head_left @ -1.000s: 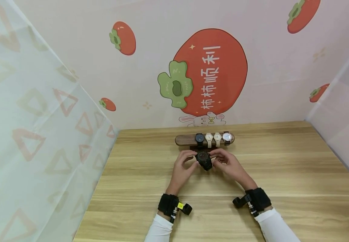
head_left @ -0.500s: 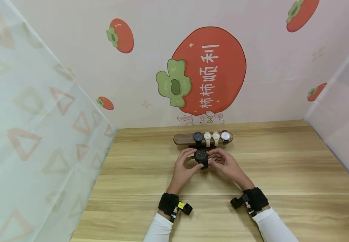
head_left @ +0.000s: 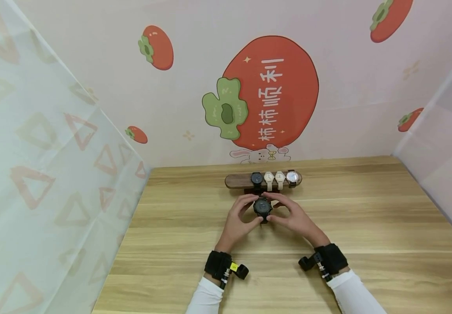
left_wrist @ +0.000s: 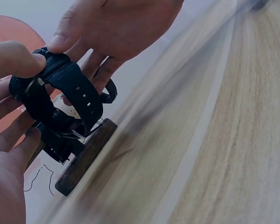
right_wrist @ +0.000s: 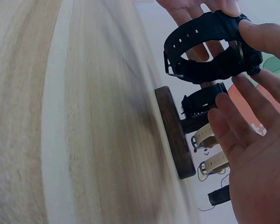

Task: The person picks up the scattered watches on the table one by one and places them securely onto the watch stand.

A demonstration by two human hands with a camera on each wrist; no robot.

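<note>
A black wristwatch [head_left: 263, 206] with a round dark dial faces up between both hands, in front of the watch stand. My left hand [head_left: 240, 220] pinches its left side, with the thumb at the near edge and the fingers at the far edge. My right hand [head_left: 294, 216] pinches the right side in the same way. In the left wrist view, the black strap [left_wrist: 78, 91] hangs in a buckled loop under the case, above the table. The same strap loop [right_wrist: 203, 29] shows its holes and buckle in the right wrist view.
Just behind the hands stands a dark wooden watch stand [head_left: 237, 181]. Its bar carries a black watch [head_left: 256, 178], two cream watches [head_left: 269, 177] and a white-faced watch with a dark strap [head_left: 292, 176]. A printed wall sheet [head_left: 186, 96] rises behind the wooden table [head_left: 194, 218].
The black wristwatch has turned from a slant to straight and come slightly nearer to me. My right fingers have spread to its far edge, the right thumb to its near edge.
</note>
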